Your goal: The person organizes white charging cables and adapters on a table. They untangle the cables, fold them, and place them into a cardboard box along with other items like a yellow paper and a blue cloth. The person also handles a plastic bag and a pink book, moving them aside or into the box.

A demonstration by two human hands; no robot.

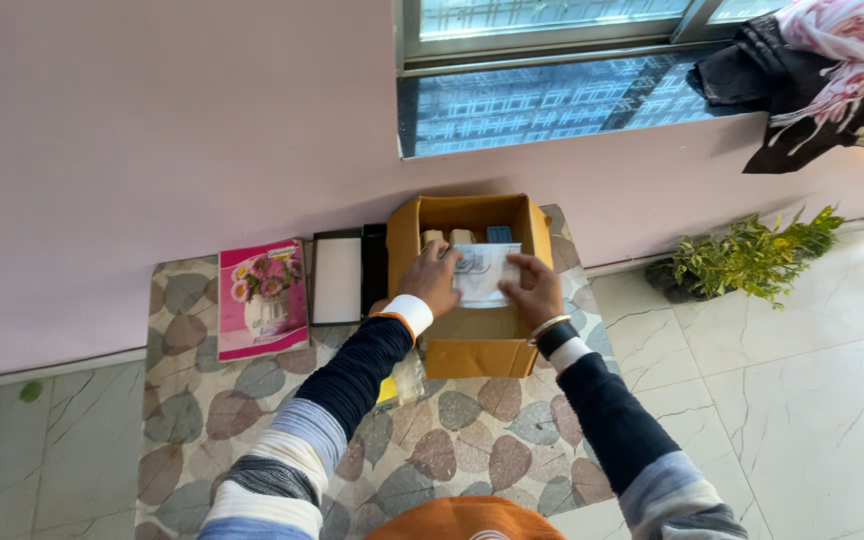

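In the middle of the frame, just above centre, both hands meet over an open cardboard box (472, 340) that stands on a leaf-patterned mat (452, 440). The left hand (432, 278) and the right hand (532, 290) each pinch one side of a white packet (482, 272) — a small, flat, pale thing with faint bluish print, held level across the box's mouth. Both grips are closed on it, fingers over the top edge and thumbs hidden beneath.

As for progress, the packet looks to be at the box's opening rather than settled inside: it sits about level with the side flaps, so it is neither fully in nor clear of the box. Inside, toward the back wall, two pale rounded items (449, 237) and a small blue one (498, 234) already stand in place. Whatever lies under the packet is hidden.

The box is tan, its flaps folded outward, its near wall plain. Left of it, touching or just beside it, lies a black tray with a white inset (338, 280), and further left a pink booklet with a flower picture (263, 298). At the right edge of the frame a green plant (752, 255) rests on the marble floor (812, 400), well apart from the box.
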